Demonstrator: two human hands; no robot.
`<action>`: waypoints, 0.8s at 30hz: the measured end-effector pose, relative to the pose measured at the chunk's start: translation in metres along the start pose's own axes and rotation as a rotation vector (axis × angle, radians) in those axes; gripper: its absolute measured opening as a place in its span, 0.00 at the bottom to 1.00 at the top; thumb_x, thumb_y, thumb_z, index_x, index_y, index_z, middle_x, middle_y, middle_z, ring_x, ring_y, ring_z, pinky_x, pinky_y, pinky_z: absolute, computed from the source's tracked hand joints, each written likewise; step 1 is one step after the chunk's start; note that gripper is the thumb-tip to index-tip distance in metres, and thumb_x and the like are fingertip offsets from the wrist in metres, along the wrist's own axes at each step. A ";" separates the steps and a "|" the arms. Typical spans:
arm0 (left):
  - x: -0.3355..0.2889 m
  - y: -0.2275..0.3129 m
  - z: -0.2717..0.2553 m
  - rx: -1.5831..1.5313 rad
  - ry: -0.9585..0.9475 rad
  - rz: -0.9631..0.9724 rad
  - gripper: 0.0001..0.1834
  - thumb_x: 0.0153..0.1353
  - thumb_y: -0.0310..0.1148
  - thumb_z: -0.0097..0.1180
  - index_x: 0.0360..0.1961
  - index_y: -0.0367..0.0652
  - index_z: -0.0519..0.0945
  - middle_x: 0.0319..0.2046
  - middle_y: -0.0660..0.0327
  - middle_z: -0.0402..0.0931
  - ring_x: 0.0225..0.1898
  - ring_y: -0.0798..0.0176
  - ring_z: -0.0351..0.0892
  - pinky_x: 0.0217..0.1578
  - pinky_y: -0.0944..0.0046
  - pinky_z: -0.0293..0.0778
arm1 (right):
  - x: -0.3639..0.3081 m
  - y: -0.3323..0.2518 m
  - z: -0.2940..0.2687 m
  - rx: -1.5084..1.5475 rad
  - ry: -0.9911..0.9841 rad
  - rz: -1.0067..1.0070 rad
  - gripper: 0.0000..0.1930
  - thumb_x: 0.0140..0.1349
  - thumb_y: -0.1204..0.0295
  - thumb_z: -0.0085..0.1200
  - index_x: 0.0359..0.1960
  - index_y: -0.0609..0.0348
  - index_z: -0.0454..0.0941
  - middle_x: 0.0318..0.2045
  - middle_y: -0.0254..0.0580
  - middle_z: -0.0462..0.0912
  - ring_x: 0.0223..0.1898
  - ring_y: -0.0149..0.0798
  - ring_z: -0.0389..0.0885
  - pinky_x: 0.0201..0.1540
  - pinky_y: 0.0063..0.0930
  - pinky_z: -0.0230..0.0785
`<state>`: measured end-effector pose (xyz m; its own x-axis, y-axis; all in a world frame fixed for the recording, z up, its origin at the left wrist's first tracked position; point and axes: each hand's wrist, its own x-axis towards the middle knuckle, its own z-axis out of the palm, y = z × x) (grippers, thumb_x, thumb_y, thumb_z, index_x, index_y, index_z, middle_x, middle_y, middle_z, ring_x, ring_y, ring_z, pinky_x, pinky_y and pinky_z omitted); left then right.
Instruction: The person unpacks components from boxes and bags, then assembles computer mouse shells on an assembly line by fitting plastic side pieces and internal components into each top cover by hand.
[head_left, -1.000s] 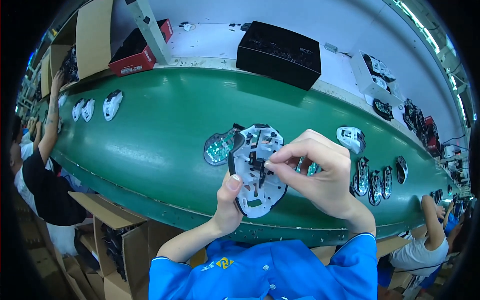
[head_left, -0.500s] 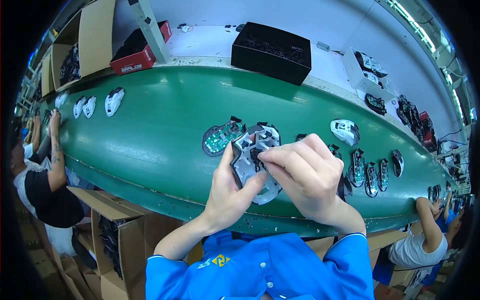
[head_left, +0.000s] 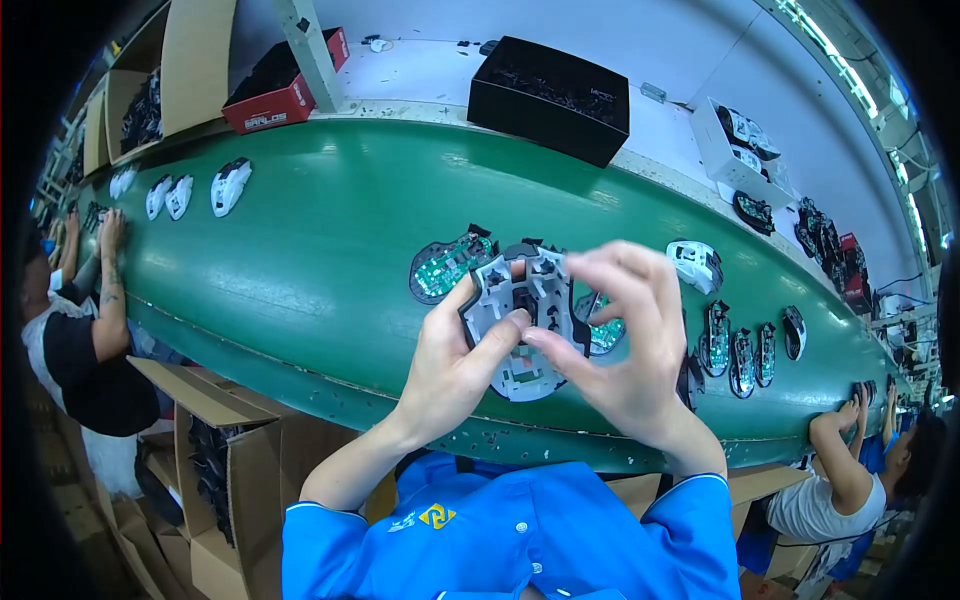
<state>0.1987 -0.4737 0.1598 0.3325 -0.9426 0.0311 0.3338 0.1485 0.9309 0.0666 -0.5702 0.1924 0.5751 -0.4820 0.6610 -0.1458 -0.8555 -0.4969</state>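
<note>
L hand (head_left: 443,355) holds wht shell (head_left: 548,312), R hand (head_left: 640,372) adj.

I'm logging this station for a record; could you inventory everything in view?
Worktop: one, green, middle
Shelf: one, white, back
Held shell: one, white and black, centre
White shells: five, mostly white, worktop
Dark shell: one, mostly black, right
Circuit boards: several, green, worktop and shelf
Black box: one, black, shelf
Red boxes: two, red, shelf
White box: one, white, shelf right
Cardboard boxes: several, brown, left
Co-workers: at least two, both sides
Shirt: one, blue, bottom
Left hand: one, bare, gripping shell
Right hand: one, bare, at shell, spread
</note>
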 end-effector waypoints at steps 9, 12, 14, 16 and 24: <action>-0.002 0.000 0.007 0.122 0.026 0.017 0.20 0.62 0.24 0.49 0.56 0.34 0.66 0.42 0.57 0.75 0.41 0.69 0.76 0.36 0.68 0.78 | 0.011 0.008 -0.010 0.446 -0.358 0.451 0.27 0.45 0.73 0.66 0.50 0.56 0.73 0.44 0.34 0.73 0.45 0.27 0.71 0.34 0.18 0.70; 0.000 0.003 0.006 0.214 0.028 0.090 0.17 0.62 0.23 0.49 0.53 0.34 0.70 0.37 0.59 0.77 0.36 0.71 0.77 0.33 0.69 0.77 | 0.010 0.009 -0.010 0.453 -0.374 0.392 0.24 0.46 0.73 0.66 0.48 0.56 0.75 0.44 0.34 0.73 0.45 0.27 0.71 0.35 0.16 0.69; 0.000 0.002 0.010 0.189 0.050 0.078 0.16 0.62 0.23 0.49 0.52 0.34 0.70 0.37 0.59 0.77 0.36 0.71 0.77 0.33 0.69 0.77 | 0.008 0.012 -0.006 0.408 -0.279 0.350 0.24 0.46 0.73 0.66 0.48 0.54 0.76 0.40 0.37 0.74 0.39 0.31 0.76 0.32 0.21 0.74; 0.001 0.001 0.010 0.163 0.069 0.066 0.16 0.62 0.23 0.49 0.52 0.34 0.70 0.36 0.59 0.78 0.35 0.71 0.77 0.33 0.70 0.77 | 0.005 0.010 -0.003 0.377 -0.249 0.329 0.23 0.46 0.74 0.66 0.47 0.55 0.76 0.40 0.38 0.75 0.39 0.31 0.76 0.32 0.22 0.73; 0.009 0.005 0.007 0.196 0.080 0.095 0.14 0.60 0.23 0.50 0.48 0.33 0.72 0.43 0.59 0.63 0.42 0.66 0.74 0.33 0.70 0.81 | -0.003 0.012 -0.003 0.197 -0.225 0.200 0.35 0.46 0.78 0.62 0.60 0.57 0.62 0.43 0.44 0.73 0.35 0.34 0.78 0.31 0.25 0.73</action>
<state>0.1977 -0.4835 0.1675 0.4261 -0.8991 0.1004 0.1229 0.1674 0.9782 0.0613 -0.5793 0.1865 0.7171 -0.5633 0.4104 -0.1275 -0.6850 -0.7173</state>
